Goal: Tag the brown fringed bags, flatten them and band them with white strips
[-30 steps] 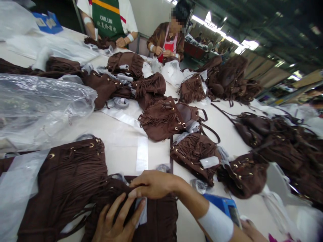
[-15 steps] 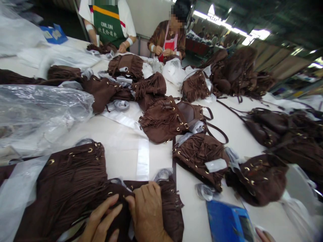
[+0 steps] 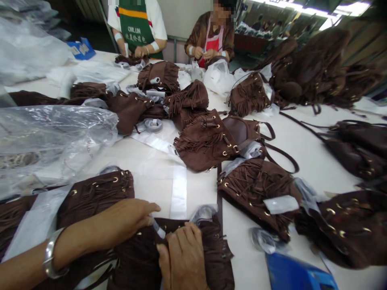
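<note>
A dark brown fringed bag [image 3: 142, 257] lies at the near edge, with brass eyelets along its top. My left hand [image 3: 130, 219], with a silver bracelet at the wrist, reaches over its top edge from the left. Its fingers are closed on a grey plastic-wrapped strip [image 3: 157, 228] with a white end. My right hand [image 3: 183, 253] is closed on the bag's upper right part, thumb and fingers curled over the material. More brown fringe [image 3: 216, 249] and a clear plastic-wrapped coil [image 3: 204, 214] show right of it. My right fingertips are partly hidden.
Another fringed bag [image 3: 96, 193] lies at left under a white plastic sheet [image 3: 39, 225]. Several brown bags [image 3: 202, 141] spread across the white table. A blue box [image 3: 296, 274] lies at the near right, clear plastic bags [image 3: 54, 137] at left. Two people [image 3: 140, 28] work across the table.
My left hand has moved up and forward to the bag's top edge and closed on the grey strip. My right hand stays on the bag. The view has shifted left.
</note>
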Demonstrator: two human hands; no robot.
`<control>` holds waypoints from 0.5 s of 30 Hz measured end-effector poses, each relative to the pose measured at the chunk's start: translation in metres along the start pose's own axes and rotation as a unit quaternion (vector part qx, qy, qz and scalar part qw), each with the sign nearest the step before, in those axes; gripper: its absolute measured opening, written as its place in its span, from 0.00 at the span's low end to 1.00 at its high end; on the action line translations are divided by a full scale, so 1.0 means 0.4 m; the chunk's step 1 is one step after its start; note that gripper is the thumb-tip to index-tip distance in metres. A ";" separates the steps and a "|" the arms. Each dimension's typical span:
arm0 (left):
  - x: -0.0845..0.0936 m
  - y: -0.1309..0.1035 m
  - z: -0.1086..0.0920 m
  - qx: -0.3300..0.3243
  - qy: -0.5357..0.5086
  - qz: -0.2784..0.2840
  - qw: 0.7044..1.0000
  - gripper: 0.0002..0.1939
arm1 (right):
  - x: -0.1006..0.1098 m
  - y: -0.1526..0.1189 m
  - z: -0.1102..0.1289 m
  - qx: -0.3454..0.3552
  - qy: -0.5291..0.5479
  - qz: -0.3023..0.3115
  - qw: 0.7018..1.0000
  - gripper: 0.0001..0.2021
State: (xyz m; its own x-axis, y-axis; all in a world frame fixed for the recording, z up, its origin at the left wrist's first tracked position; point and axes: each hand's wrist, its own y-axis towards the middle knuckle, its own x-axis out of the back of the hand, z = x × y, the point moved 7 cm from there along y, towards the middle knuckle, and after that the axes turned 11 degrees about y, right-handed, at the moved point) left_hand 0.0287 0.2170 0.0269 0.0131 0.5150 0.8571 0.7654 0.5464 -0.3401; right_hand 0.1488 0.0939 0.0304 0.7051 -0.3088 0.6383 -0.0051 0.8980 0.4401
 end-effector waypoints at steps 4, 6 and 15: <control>-0.004 0.016 0.008 0.036 -0.015 0.084 0.996 0.13 | -0.002 -0.004 -0.007 0.006 -0.001 -0.035 0.999 0.10; 0.000 0.015 0.016 0.040 -0.004 0.067 0.997 0.13 | -0.001 -0.004 -0.007 0.017 -0.006 -0.057 0.998 0.11; -0.025 0.011 0.061 0.078 0.016 -0.004 0.997 0.21 | 0.002 -0.002 -0.008 0.022 -0.019 -0.067 0.997 0.10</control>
State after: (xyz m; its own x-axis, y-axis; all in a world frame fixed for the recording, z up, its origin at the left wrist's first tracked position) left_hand 0.0164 0.2304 0.0075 0.0297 0.4892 0.8717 0.6559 0.6485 -0.3863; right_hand 0.1516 0.0942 0.0286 0.6744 -0.4370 0.5951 0.0555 0.8338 0.5493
